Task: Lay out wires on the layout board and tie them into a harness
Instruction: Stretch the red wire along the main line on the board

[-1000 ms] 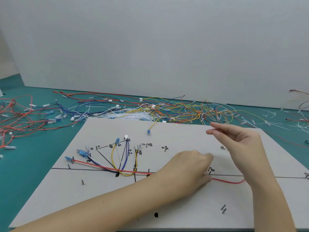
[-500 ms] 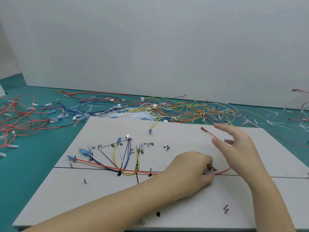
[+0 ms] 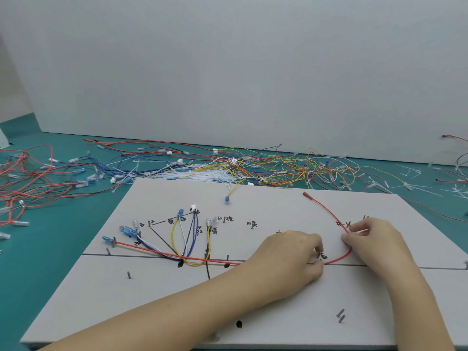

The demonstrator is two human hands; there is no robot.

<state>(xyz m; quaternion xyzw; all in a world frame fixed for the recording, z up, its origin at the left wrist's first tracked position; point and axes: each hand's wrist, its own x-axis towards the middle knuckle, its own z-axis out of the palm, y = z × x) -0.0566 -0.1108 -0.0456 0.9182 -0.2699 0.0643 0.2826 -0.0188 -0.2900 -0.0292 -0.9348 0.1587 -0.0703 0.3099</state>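
Nearest us, the left hand (image 3: 291, 254) is down on the layout board (image 3: 278, 312), fingers curled and pinning the red wire (image 3: 326, 211) right at the black baseline, beside a peg; I can't quite see whether it pinches or just presses. And there's the change: a second ago the wire's free end sagged below the line, now it sweeps up in a clean arc, its red terminal (image 3: 306, 194) lying on the far part of the board. That looks like the branch being turned off the trunk toward its marked station.

The right hand (image 3: 369, 239) has dropped onto the arc, fingertips (image 3: 345, 238) closed on the wire where it bends, just beside the written label and pegs. So the wire runs from the blue terminal (image 3: 105, 239) at far left, along the line, under the left hand, then up through the right.

Further left, the routed wires (image 3: 187, 231) sit fanned. Beyond the board, the loose wire pile (image 3: 253, 171) on the green table (image 3: 38, 249).
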